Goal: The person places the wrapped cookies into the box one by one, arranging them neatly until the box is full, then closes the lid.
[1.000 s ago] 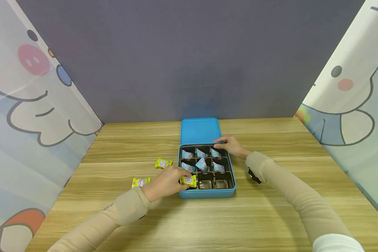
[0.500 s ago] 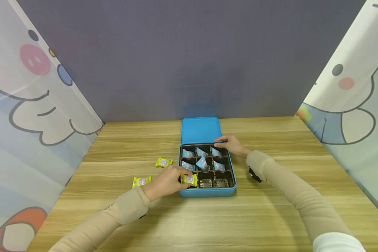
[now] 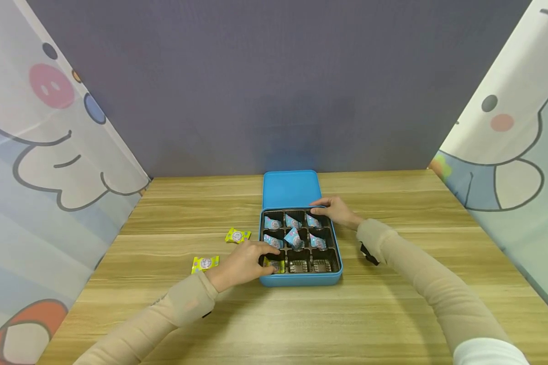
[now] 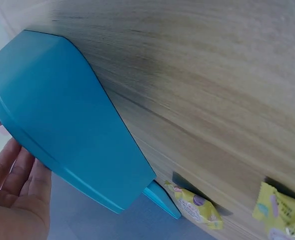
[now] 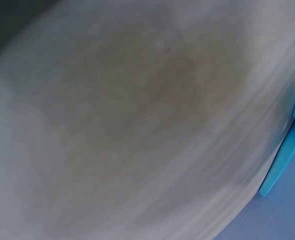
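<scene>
My left hand point(image 3: 244, 262) reaches over the front left compartment of a blue tin box point(image 3: 301, 280), thumb and fingers spread at its edges. Low inside that compartment lies a yellow wrapped candy point(image 3: 279, 265), partly hidden by the fingers. In the left wrist view, curled fingers point(image 4: 17, 170) of the left hand appear beside the tin's wall. At the tin's back right corner, my right hand point(image 3: 340, 212) holds the rim between thumb and fingers. Several blue wrapped candies point(image 3: 317, 242) fill the back and middle rows of the dark divided tray point(image 3: 321, 253).
Two more yellow candies lie left of the tin: one yellow candy point(image 3: 237, 235) close by, another yellow candy point(image 3: 205, 263) beside the left wrist. The tin's lid point(image 3: 291, 188) is folded back towards a grey panel point(image 3: 283, 91). Cartoon-printed sheets point(image 3: 498, 121) flank the wooden table point(image 3: 370, 314).
The yellow candy between my left fingertips has dropped down into the front left compartment. The left fingers have stayed above it, and the right hand has kept its place on the tin.
</scene>
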A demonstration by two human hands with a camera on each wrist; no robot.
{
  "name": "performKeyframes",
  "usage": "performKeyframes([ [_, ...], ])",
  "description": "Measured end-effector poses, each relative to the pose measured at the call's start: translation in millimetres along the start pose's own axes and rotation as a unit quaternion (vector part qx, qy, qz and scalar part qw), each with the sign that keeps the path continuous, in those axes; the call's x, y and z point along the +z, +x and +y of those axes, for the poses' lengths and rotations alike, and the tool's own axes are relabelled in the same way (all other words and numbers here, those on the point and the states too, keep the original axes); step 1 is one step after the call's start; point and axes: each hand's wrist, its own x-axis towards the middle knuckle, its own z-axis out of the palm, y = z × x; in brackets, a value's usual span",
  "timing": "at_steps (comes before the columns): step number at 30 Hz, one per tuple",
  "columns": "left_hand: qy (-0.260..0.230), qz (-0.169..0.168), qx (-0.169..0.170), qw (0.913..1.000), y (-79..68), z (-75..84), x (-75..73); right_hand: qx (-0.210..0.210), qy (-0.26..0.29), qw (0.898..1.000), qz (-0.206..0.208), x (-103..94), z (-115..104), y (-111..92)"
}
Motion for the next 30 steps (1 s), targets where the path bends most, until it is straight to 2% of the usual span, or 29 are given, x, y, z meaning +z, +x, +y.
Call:
performKeyframes([
  [11,-0.024,-0.001,0.0,0.9997,2.7,-2.0,1.2,0.004,-0.003,1.0,0.005,-2.3,0.4,-0.8],
  [15,-0.031,0.008,0.002,0.9995,3.4,-3.8,1.2,0.003,-0.006,1.0,0.009,-1.6,-0.9,-0.3],
  [22,-0.032,0.013,0.001,0.9994,1.9,-5.1,-5.5,0.002,-0.002,1.0,0.006,0.2,-2.4,-1.1],
  [30,-0.038,0.038,0.006,0.9985,-3.0,-11.3,-10.3,-0.001,0.003,1.0,0.002,1.6,0.9,-0.3],
])
